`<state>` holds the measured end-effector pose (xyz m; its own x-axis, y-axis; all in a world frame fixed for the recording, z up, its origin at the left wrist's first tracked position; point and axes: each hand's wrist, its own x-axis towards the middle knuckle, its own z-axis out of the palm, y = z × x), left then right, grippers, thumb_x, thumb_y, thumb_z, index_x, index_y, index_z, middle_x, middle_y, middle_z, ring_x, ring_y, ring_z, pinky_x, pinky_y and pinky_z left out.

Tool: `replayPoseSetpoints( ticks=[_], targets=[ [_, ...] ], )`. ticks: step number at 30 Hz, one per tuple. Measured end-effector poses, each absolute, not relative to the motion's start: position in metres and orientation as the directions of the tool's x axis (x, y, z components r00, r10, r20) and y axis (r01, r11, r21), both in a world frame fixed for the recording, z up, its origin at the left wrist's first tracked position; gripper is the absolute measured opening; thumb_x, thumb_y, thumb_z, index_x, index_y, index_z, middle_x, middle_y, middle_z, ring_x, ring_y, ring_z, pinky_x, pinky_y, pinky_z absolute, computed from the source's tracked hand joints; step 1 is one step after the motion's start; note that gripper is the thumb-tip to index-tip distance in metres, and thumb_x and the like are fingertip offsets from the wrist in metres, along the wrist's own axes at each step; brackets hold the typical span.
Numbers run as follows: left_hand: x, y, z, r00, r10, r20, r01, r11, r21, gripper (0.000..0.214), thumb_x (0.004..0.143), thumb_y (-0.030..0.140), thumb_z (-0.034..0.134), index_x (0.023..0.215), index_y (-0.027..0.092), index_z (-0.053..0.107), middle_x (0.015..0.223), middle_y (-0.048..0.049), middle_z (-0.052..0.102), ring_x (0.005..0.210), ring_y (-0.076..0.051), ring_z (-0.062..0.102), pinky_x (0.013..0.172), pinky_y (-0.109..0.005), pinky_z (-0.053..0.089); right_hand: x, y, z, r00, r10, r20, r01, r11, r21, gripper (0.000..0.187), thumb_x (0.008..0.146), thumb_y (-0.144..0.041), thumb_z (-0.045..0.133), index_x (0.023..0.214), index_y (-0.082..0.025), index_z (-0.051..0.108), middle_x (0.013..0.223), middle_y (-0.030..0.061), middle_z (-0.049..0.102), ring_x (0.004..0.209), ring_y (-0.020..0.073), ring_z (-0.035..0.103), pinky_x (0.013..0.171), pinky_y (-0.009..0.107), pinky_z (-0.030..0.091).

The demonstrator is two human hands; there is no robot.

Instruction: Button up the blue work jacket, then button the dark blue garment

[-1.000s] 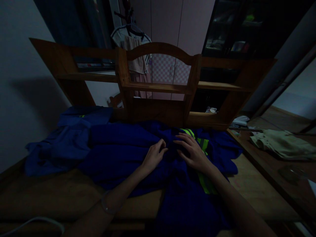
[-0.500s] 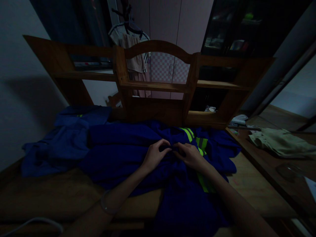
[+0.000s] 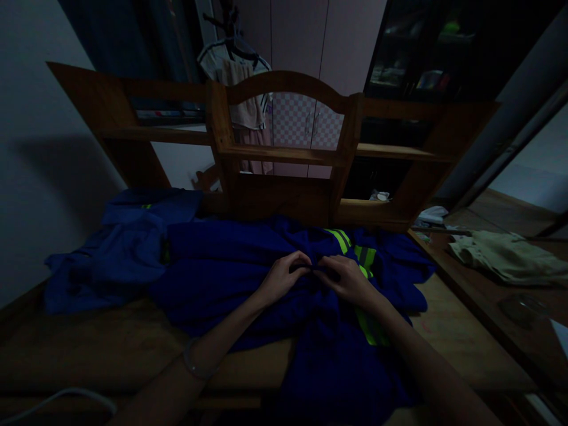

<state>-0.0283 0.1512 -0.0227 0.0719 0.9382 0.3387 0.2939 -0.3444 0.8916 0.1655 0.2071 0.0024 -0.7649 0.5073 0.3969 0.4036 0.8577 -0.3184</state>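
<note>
While the room lay in dim light, the dark blue garment [image 3: 222,266] was spread over the wooden platform [image 3: 110,349], just in front of the shelved wooden headboard [image 3: 284,154]. Its cloth was a deep, plain blue, rumpled into soft folds, and its near end hung over the platform's front edge. Yellow-green reflective stripes [image 3: 339,239] with a grey band between them showed on its right part, one run near the headboard and another lower down beside the right forearm.

Both hands met at the middle of the garment. The left hand [image 3: 281,277] had its fingers curled in, pinching a small ridge of the blue cloth. The right hand [image 3: 348,278], knuckles up, was closed narrowly on the same ridge, so that the fingertips of the two hands nearly touched. A thin bracelet [image 3: 193,364] sat on the left wrist.

To the left, a second blue garment [image 3: 128,248] of a paler shade lay bunched, touching the first. Well apart on the right, a beige cloth [image 3: 506,257] lay crumpled on a separate dark surface. A white cable [image 3: 57,396] curved along the near left corner.
</note>
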Motion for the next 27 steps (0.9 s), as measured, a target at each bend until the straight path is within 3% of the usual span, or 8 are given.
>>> replayPoseSetpoints(
  ticks=[11, 27],
  targets=[
    [-0.027, 0.15, -0.022, 0.018, 0.926, 0.377, 0.383, -0.355, 0.853, 0.015, 0.078, 0.03, 0.062, 0.088, 0.019, 0.062, 0.09, -0.0001, 0.066, 0.089, -0.016, 0.06, 0.083, -0.025, 0.044, 0.164, 0.21, 0.0, -0.754, 0.526, 0.393, 0.403, 0.843, -0.356, 0.015, 0.093, -0.031, 0.045, 0.098, -0.021, 0.054, 0.079, 0.0031, 0.061, 0.074, 0.0161, 0.057, 0.066, 0.025, 0.037],
    [-0.021, 0.143, -0.016, -0.067, 0.881, 0.468, 0.565, -0.353, 0.746, 0.009, 0.082, 0.022, 0.054, 0.09, 0.021, 0.059, 0.091, -0.0008, 0.064, 0.089, -0.016, 0.06, 0.083, -0.027, 0.043, 0.165, 0.209, -0.003, -0.783, 0.463, 0.415, 0.367, 0.883, -0.293, 0.014, 0.092, -0.027, 0.045, 0.099, -0.019, 0.054, 0.08, 0.005, 0.06, 0.076, 0.0167, 0.056, 0.067, 0.026, 0.038]
  ],
)
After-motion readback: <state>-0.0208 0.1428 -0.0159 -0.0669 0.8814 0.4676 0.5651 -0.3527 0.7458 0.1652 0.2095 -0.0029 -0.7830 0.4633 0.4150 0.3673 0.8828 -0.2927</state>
